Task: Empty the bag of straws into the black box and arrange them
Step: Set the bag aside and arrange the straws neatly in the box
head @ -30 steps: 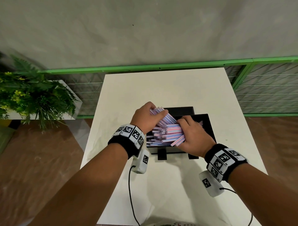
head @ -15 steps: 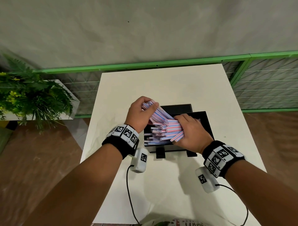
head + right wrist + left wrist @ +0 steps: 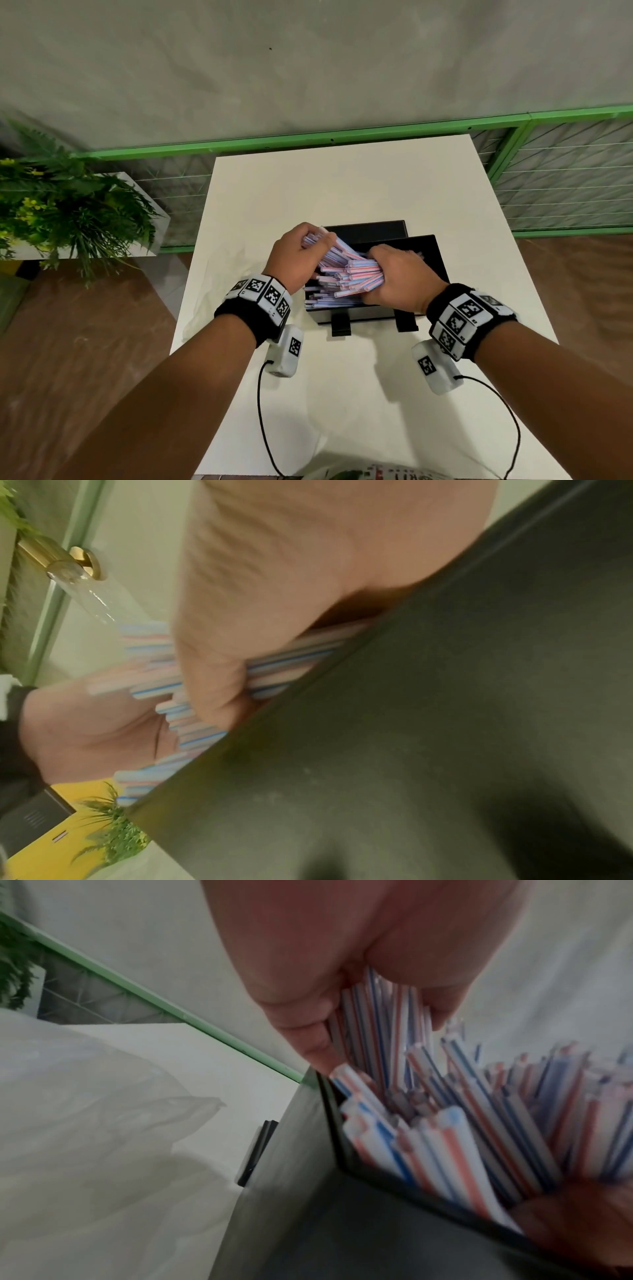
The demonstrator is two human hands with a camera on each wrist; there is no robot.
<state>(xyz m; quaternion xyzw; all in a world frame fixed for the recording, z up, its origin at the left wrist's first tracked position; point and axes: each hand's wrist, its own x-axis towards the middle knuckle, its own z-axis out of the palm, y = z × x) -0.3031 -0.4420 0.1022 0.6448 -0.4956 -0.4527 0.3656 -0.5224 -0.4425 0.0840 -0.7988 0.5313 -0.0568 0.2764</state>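
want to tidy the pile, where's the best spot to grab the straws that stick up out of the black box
Probably at their raised far ends, coming from above on the left, where the left hand already grips a bunch of striped straws. They fan up and out of the black box there, while their lower ends are packed inside under the right hand.

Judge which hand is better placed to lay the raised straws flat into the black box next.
Left, probably. The left hand grips the raised ends of the straws tilted above the black box; the right hand pins the pile lower down.
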